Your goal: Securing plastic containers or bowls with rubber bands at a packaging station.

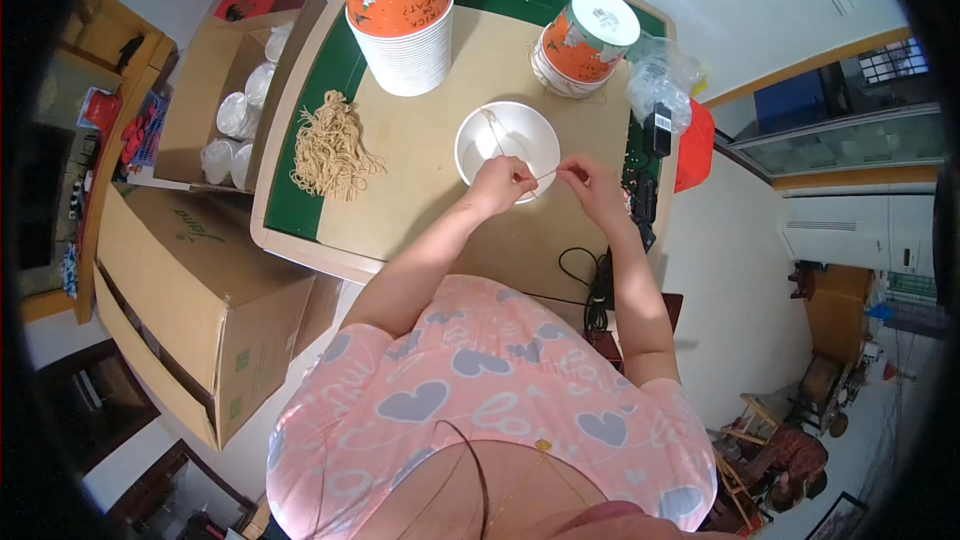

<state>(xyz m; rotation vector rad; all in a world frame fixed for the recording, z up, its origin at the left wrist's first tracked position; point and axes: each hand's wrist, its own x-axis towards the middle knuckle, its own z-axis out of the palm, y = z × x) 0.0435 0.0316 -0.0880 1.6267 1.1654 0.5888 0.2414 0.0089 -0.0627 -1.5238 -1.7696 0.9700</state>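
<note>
A white paper bucket stands on the table with its mouth up. A thin tan twine cord runs from the bucket's far rim across its opening toward my hands. My left hand is over the bucket's near rim, thumb and fingers pinched on the cord. Just right of the rim, my right hand pinches the cord too, and a short length spans between both hands. How the cord meets the near rim is hidden by my fingers. A loose pile of cut twine lies left of the bucket.
A tall stack of white buckets stands at the back, topped by an orange printed one; a shorter orange stack is at the back right. Black cables and a clear plastic bag lie along the right edge. Cardboard boxes stand left.
</note>
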